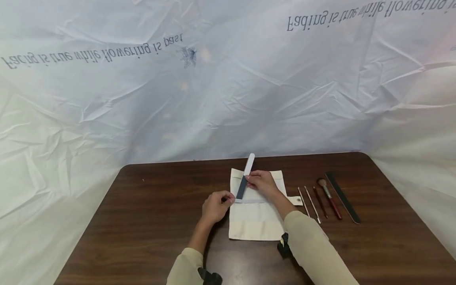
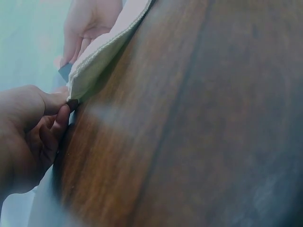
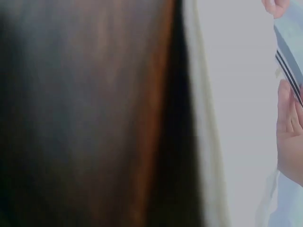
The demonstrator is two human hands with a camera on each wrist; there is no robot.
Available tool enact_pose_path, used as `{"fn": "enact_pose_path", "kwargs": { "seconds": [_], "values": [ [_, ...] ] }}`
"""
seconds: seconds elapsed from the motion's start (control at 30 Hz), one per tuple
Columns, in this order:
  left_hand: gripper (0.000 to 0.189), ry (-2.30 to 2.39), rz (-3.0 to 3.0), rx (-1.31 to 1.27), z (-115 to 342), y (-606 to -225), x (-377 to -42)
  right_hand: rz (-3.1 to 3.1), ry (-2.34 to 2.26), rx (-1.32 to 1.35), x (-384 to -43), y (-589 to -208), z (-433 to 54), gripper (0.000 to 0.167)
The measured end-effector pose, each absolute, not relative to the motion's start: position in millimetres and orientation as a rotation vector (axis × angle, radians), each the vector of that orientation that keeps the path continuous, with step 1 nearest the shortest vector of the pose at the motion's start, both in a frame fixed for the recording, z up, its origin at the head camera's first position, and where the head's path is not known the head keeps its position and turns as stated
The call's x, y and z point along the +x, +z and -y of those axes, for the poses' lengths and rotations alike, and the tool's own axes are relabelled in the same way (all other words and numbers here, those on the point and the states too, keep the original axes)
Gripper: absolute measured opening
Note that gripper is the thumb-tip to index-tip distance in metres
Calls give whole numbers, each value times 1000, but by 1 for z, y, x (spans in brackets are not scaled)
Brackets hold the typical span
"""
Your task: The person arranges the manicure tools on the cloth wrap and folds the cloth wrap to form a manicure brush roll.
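A cream cloth pouch (image 1: 254, 221) lies unfolded on the table, with a pale band across its middle. My right hand (image 1: 262, 183) holds a flat nail buffer (image 1: 249, 163), white at its upper part and dark grey below. The buffer leans over the pouch, its lower end at the band; whether it is inside the band I cannot tell. At the pouch's left edge, my left hand (image 1: 214, 206) pinches the cloth beside the band, and the left wrist view shows thumb and finger on the cloth edge (image 2: 90, 71). Striped edges of the buffer (image 3: 289, 75) appear in the right wrist view.
Right of the pouch's snap tab (image 1: 295, 200) lie two thin metal sticks (image 1: 312, 205), a brown stick (image 1: 320, 202), a red-handled brush (image 1: 334, 206) and a dark nail file (image 1: 342, 198). Printed white sheeting (image 1: 231, 99) hangs behind the wooden table (image 1: 153, 221).
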State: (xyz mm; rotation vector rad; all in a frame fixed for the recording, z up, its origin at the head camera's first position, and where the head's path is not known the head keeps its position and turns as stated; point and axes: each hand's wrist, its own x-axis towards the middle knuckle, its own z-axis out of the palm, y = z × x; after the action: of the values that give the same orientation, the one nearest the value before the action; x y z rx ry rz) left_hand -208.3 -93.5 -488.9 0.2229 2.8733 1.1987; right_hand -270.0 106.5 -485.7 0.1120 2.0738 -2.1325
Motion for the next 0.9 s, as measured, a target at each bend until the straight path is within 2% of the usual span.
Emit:
{"fn": "enact_pose_path", "kwargs": {
  "seconds": [0.23, 0.47, 0.57, 0.77, 0.9],
  "values": [
    [8, 1193, -2871, 205, 93, -489, -210, -2083, -1870, -58, -272, -484, -113, 30],
    [8, 1202, -2874, 218, 93, -490, -211, -2104, -1547, -273, -275, -477, -119, 19],
    [8, 1202, -2874, 220, 93, -490, -211, -2100, -1472, -324, -278, -477, -120, 20],
    [8, 1196, -2878, 209, 93, -489, -211, -2047, -1566, -347, -279, -479, -119, 37],
    [9, 1205, -2870, 203, 93, -488, -210, -1989, -1689, -250, -277, -477, -121, 52]
  ]
}}
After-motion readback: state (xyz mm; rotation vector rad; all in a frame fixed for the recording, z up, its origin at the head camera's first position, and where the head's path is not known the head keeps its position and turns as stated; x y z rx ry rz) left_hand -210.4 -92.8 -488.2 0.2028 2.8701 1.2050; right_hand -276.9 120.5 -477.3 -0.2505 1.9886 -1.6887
